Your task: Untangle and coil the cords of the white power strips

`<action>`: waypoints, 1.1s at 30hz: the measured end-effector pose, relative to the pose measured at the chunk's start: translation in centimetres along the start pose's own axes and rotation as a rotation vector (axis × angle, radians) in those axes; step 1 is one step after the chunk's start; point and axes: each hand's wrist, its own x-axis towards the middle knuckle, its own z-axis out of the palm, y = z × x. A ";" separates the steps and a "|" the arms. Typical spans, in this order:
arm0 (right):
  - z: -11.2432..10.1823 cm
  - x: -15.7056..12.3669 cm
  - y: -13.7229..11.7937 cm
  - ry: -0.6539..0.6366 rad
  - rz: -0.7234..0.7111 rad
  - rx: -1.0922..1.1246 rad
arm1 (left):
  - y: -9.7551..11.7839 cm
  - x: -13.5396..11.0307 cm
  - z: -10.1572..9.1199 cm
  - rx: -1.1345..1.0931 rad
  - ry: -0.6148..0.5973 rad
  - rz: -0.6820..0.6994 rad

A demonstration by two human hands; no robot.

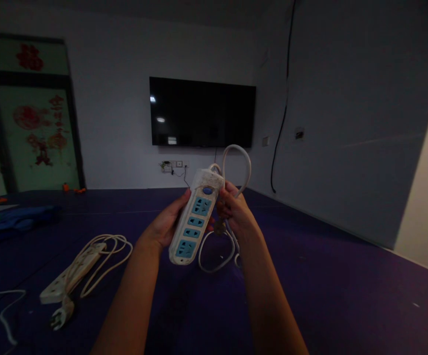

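A white power strip (189, 222) with blue-green sockets and a blue switch is held up in front of me, tilted, its sockets facing me. My left hand (165, 219) grips its left side, fingers mostly hidden behind it. At the upper right side, my right hand (238, 209) is closed around the strip's edge and part of its cord. The white cord (249, 170) loops above my right hand, and another loop hangs below. A brownish round piece, perhaps the plug, shows under my right fingers, too dim to be sure.
On the purple floor (310, 296), a second white power strip (56, 288) lies at left with its cord and plug. A white cable (5, 320) is nearer. Blue cloth (25, 219) lies farther left. A television (202, 113) hangs on the far wall; a black cable (284, 108) runs down the right wall.
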 end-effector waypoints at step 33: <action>-0.1 1.3 1.1 0.624 -0.209 -0.087 | -4.3 4.5 -1.0 0.970 0.500 0.418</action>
